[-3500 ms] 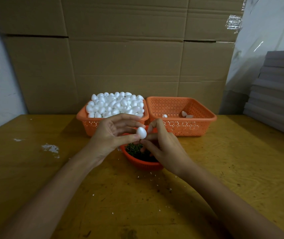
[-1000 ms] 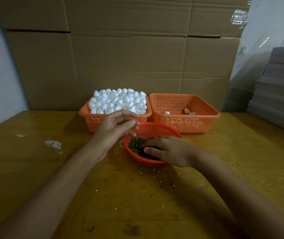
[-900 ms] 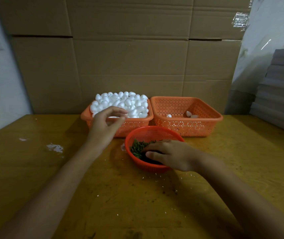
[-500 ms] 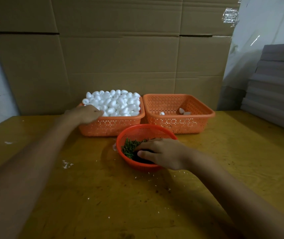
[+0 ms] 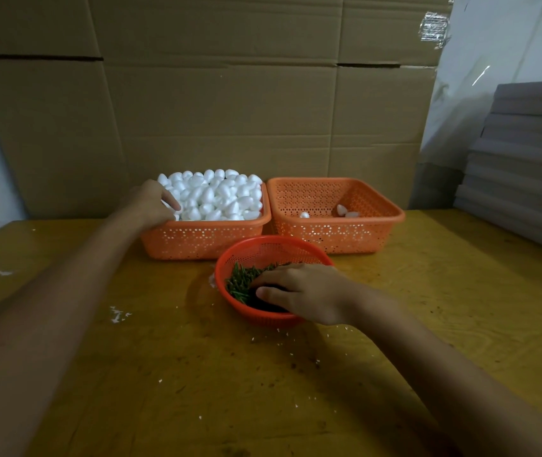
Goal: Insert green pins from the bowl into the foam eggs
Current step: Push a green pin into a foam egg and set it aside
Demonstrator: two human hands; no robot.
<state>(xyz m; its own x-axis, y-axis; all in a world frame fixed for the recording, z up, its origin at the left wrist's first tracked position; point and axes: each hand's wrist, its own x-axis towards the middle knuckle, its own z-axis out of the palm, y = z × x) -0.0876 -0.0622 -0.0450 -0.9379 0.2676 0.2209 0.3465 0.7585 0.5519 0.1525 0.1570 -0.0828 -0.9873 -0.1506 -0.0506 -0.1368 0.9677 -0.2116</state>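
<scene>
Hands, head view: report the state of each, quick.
Left hand: fingers down in the foam eggs; a grip cannot be told.
Right hand: fingers curled over the green pins in the bowl; a pinch cannot be told.

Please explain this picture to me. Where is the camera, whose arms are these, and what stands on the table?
No machine here: a person works with bare hands, and the camera sits on their head, looking down. On the yellow table stand two orange baskets: the left basket is heaped with white foam eggs, the right basket holds only a few. Nearer stands a round bowl of green pins. The left hand reaches among the eggs, the right hand into the bowl; whether either holds something is hidden.
</scene>
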